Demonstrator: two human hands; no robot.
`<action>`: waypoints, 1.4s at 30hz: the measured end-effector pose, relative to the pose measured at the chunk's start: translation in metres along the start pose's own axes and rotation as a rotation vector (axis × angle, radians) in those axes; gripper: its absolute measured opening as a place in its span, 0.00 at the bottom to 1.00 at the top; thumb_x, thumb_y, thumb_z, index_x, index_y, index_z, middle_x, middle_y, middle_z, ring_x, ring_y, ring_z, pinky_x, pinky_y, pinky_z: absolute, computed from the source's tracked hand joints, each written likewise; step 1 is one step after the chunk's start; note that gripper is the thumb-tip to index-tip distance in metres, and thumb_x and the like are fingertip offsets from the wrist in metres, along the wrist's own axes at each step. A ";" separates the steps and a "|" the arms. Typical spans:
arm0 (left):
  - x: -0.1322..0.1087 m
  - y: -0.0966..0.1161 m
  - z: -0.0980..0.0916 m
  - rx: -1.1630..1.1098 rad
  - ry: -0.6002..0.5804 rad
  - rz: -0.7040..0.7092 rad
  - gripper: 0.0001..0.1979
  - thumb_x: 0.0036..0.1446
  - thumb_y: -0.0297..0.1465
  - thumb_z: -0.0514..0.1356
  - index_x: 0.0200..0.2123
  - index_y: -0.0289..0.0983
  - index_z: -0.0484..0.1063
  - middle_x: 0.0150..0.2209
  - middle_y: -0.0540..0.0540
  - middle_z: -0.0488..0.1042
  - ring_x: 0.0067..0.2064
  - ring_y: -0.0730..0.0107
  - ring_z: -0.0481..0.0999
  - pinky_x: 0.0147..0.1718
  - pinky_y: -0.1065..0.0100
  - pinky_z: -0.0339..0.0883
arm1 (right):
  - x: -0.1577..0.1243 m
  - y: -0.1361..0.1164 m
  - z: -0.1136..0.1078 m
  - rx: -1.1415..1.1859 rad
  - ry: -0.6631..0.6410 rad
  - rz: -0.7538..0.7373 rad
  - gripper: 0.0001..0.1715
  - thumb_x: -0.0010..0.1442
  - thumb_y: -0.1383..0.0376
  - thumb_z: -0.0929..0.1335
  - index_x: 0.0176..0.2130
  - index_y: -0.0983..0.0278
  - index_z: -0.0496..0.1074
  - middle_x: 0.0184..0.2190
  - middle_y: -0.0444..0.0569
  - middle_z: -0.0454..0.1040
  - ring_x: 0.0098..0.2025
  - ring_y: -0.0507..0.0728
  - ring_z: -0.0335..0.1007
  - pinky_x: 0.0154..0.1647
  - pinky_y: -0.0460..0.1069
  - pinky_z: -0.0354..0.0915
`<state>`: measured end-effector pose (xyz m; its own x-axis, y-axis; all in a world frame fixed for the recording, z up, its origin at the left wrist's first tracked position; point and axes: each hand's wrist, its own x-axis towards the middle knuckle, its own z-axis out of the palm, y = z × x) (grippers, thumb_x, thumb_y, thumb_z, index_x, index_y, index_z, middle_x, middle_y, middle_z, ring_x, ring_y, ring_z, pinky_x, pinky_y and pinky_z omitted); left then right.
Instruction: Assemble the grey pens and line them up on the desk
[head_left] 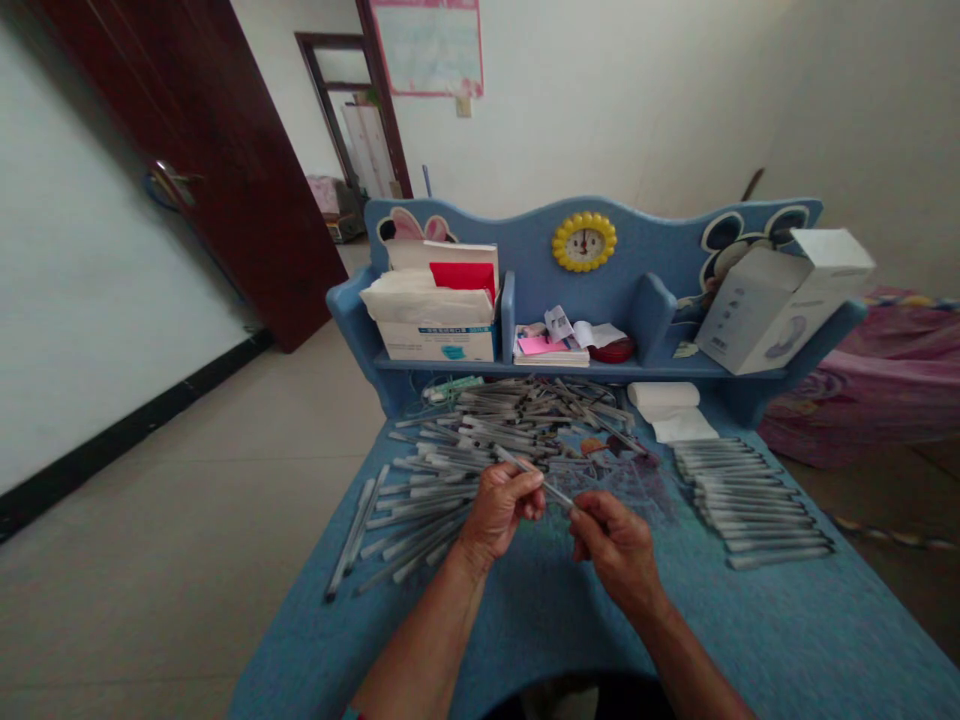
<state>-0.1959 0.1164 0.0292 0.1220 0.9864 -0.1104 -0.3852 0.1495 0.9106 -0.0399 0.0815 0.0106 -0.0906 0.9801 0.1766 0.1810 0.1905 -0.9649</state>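
Over the middle of the blue desk, both my hands hold one slim, pale pen (556,493), which slants down to the right. My left hand (504,508) is closed round its upper left part. The fingers of my right hand (613,538) pinch its lower right end and hide the tip. Left of and beyond my hands lies a loose heap of similar grey-white pens (431,490) with dark ends. Another group of pens (757,500) lies side by side in a row at the right.
A blue shelf (585,370) backs the desk (555,640). On it stand a white box (439,330), papers (551,345), and a tilted carton (780,305). A paper roll (664,395) lies below the shelf. Clear plastic wrapping (615,485) spreads behind my right hand.
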 end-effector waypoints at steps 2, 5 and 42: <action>0.000 -0.001 0.001 -0.015 -0.008 -0.009 0.09 0.45 0.31 0.63 0.21 0.34 0.67 0.14 0.52 0.68 0.14 0.80 0.62 0.16 0.75 0.56 | -0.001 -0.001 -0.001 -0.020 -0.018 -0.023 0.07 0.58 0.62 0.63 0.30 0.63 0.65 0.17 0.38 0.63 0.18 0.48 0.62 0.21 0.43 0.60; 0.000 -0.002 0.003 -0.027 0.002 -0.020 0.09 0.45 0.32 0.63 0.21 0.34 0.67 0.14 0.52 0.68 0.13 0.80 0.62 0.16 0.75 0.57 | -0.002 -0.002 0.001 -0.018 -0.018 -0.019 0.08 0.57 0.63 0.63 0.29 0.63 0.65 0.17 0.38 0.63 0.18 0.48 0.61 0.20 0.43 0.59; 0.006 -0.010 0.004 0.069 -0.164 -0.254 0.16 0.46 0.41 0.62 0.19 0.34 0.66 0.09 0.55 0.59 0.11 0.84 0.50 0.12 0.77 0.49 | 0.001 0.022 -0.149 -1.370 0.109 -0.208 0.16 0.60 0.71 0.58 0.43 0.65 0.70 0.32 0.51 0.76 0.28 0.55 0.72 0.27 0.47 0.61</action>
<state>-0.1874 0.1204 0.0214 0.3545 0.8931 -0.2769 -0.2613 0.3790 0.8877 0.1097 0.0954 0.0183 -0.1697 0.9146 0.3669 0.9847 0.1720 0.0267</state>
